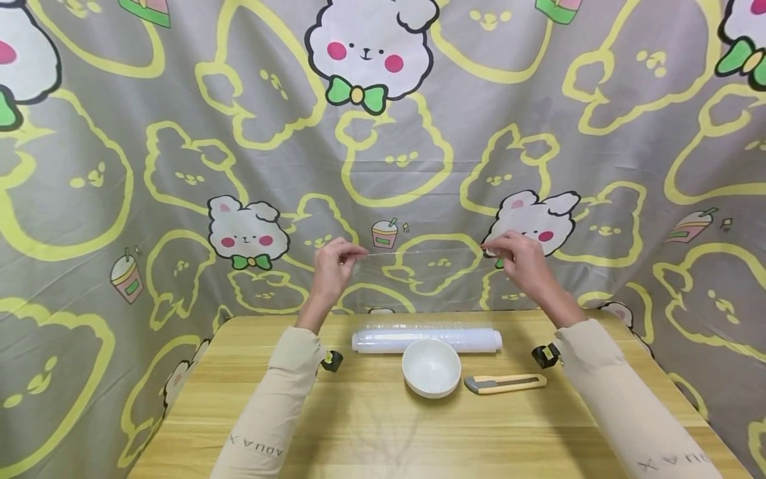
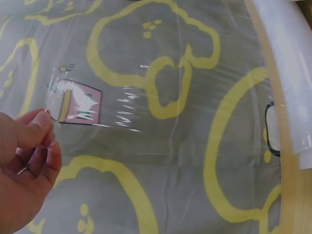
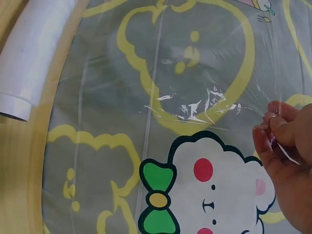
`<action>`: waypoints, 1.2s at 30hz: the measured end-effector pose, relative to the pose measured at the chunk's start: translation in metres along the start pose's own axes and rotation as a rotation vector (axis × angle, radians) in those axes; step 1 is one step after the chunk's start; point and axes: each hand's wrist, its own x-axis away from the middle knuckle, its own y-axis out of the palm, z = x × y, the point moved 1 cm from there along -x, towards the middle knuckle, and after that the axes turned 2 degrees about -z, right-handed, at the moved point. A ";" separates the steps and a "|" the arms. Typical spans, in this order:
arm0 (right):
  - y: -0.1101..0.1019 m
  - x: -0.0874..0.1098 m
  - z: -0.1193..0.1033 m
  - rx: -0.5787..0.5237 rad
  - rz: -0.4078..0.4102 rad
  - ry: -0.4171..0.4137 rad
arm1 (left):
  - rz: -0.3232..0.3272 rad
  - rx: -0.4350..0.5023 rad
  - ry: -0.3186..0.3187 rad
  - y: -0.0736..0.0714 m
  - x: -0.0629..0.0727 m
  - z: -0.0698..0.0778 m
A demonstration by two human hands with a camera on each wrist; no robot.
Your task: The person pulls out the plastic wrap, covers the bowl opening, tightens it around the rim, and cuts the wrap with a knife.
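Left sleeve (image 1: 265, 402) and right sleeve (image 1: 631, 399) show "X" and "A".

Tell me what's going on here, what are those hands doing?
Someone's left hand and right hand are each pinching the edge of a thin, see-through plastic film, holding it up between them. The film seems to run down to the plastic wrap roll lying on the wooden table. In front of the roll, a white bowl sits upright and uncovered, with a yellow-and-gray utility knife lying to its right. Neither hand is touching the bowl or knife.
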 end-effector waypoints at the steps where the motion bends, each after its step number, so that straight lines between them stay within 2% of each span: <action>1: -0.001 0.001 -0.002 -0.005 0.001 -0.003 | -0.009 0.003 -0.002 -0.001 0.001 0.002; 7: -0.011 0.016 -0.013 -0.077 0.014 0.010 | -0.078 0.018 0.009 -0.009 0.012 0.013; 15: -0.023 0.042 -0.035 -0.177 -0.028 0.040 | -0.138 0.048 0.037 -0.022 0.033 0.021; 22: -0.030 0.071 -0.050 -0.155 0.012 -0.030 | -0.161 0.067 0.095 -0.026 0.061 0.025; 27: -0.035 0.090 -0.060 -0.156 0.029 -0.068 | -0.183 0.073 0.135 -0.029 0.075 0.030; 33: -0.037 0.113 -0.072 -0.157 -0.012 -0.041 | -0.225 0.080 0.168 -0.036 0.094 0.034; 36: -0.036 0.124 -0.074 -0.162 0.008 -0.065 | -0.248 0.106 0.186 -0.036 0.105 0.034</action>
